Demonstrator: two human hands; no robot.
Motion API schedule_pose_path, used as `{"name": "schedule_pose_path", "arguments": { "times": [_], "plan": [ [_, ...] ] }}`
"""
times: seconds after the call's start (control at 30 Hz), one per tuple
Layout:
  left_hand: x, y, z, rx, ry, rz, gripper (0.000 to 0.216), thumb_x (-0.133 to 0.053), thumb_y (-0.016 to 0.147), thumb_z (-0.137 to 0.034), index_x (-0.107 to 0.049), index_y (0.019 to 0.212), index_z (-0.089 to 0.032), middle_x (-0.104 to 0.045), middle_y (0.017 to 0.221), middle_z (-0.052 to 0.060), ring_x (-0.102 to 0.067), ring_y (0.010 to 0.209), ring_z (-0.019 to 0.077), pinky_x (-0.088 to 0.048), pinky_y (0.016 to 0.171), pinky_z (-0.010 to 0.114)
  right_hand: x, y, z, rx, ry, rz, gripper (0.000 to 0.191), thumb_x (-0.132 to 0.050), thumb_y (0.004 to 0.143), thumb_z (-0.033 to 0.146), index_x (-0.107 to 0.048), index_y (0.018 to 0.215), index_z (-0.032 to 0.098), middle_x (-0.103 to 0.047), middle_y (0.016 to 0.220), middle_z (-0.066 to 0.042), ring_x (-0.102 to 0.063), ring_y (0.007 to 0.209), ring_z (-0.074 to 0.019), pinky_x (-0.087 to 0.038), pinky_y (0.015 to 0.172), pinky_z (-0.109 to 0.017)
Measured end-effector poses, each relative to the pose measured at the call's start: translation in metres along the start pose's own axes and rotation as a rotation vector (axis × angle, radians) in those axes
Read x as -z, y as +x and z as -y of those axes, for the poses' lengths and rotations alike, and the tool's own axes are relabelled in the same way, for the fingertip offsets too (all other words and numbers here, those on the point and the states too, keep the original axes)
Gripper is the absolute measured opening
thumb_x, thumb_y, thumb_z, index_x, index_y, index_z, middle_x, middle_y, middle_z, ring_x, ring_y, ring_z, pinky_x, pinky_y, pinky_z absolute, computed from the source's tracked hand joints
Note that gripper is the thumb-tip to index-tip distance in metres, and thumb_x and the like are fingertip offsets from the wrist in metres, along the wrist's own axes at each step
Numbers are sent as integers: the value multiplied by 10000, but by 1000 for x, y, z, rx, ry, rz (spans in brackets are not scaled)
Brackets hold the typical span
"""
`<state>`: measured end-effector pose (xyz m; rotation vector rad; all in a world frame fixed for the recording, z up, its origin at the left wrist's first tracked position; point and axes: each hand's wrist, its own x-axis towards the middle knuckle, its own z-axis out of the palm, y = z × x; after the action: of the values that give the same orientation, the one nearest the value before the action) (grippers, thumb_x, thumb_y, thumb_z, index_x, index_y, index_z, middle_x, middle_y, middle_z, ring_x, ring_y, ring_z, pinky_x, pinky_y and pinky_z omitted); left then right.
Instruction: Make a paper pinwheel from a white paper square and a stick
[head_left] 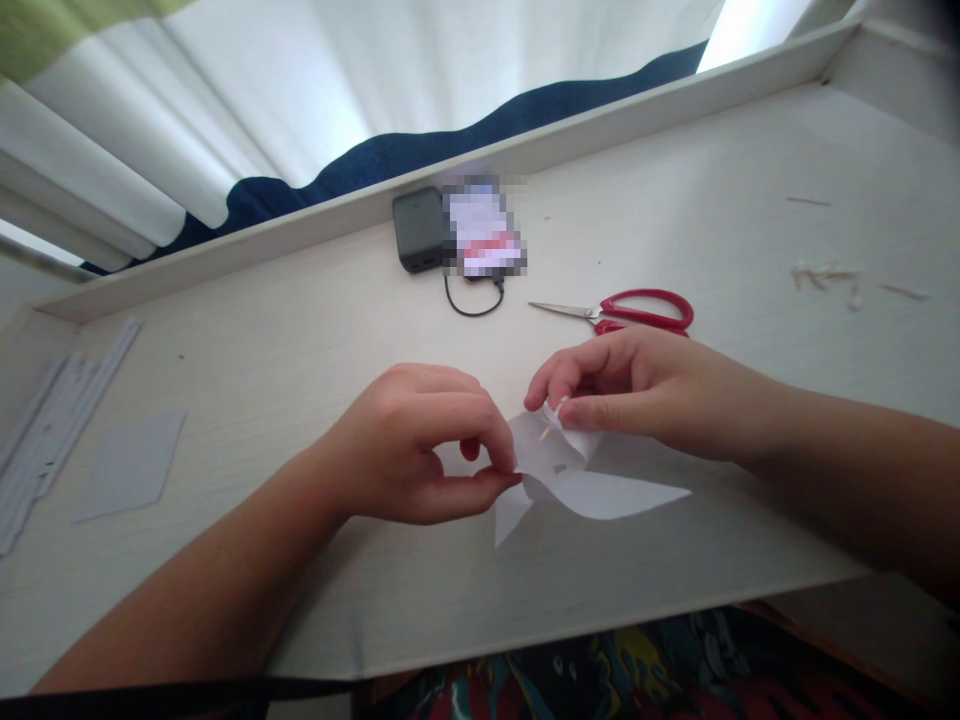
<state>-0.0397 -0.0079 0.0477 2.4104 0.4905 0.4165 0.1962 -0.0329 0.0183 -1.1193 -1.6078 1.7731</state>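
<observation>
A cut piece of white paper with pointed flaps is held up between my two hands, above the front part of the table. My left hand pinches its left side between thumb and index finger. On the upper right, my right hand grips a curled flap of the same paper between thumb and fingers. A short thin yellowish stick shows at the middle of the paper; whether it passes through is unclear. Just behind my right hand lie red-handled scissors, blades pointing left.
At the back stand a dark power bank and a blurred phone, with a short black cable. Small sticks lie at the right. Paper strips and a paper square lie at the left. A raised ledge borders the back.
</observation>
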Motion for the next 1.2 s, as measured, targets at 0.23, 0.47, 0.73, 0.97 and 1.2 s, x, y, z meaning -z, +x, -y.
{"name": "schedule_pose_path", "arguments": {
  "times": [0.23, 0.47, 0.73, 0.97, 1.2],
  "plan": [
    [-9, 3, 3, 77, -84, -73, 21, -664, 766, -195, -674, 782, -204, -687, 710, -12, -576, 589, 84, -472, 595, 217, -1, 0, -1, 6, 19, 3, 61, -664, 811, 275, -695, 790, 226, -708, 920, -25, -650, 819, -174, -521, 682, -282],
    [-20, 0, 6, 123, -210, -212, 126, -690, 738, -155, -616, 838, -178, -625, 751, -11, -556, 606, 83, -423, 558, 240, -4, -1, 1, -5, 137, -8, 45, -665, 802, 234, -689, 764, 226, -693, 775, -18, -656, 813, -195, -506, 670, -304],
    [-22, 2, 8, 209, -507, -80, 210, -692, 761, -151, -547, 911, -163, -609, 807, 3, -546, 645, 77, -448, 580, 217, -3, -2, 2, 16, 150, -26, 27, -669, 805, 229, -675, 786, 210, -684, 811, -32, -640, 806, -180, -492, 647, -277],
    [-21, 1, 9, 351, -680, -100, 190, -674, 787, -164, -520, 900, -165, -576, 817, 9, -529, 721, 93, -447, 616, 209, -4, -6, 4, 207, -19, -117, 60, -683, 804, 234, -648, 805, 186, -676, 973, -57, -616, 802, -161, -479, 631, -263],
    [-16, 1, 10, 374, -722, -58, 53, -635, 819, -182, -610, 857, -154, -611, 795, 28, -558, 710, 113, -458, 621, 230, -7, -13, 6, 408, -316, -176, 94, -653, 788, 160, -622, 837, 234, -682, 957, -47, -629, 858, -198, -500, 738, -335]
  ]
}}
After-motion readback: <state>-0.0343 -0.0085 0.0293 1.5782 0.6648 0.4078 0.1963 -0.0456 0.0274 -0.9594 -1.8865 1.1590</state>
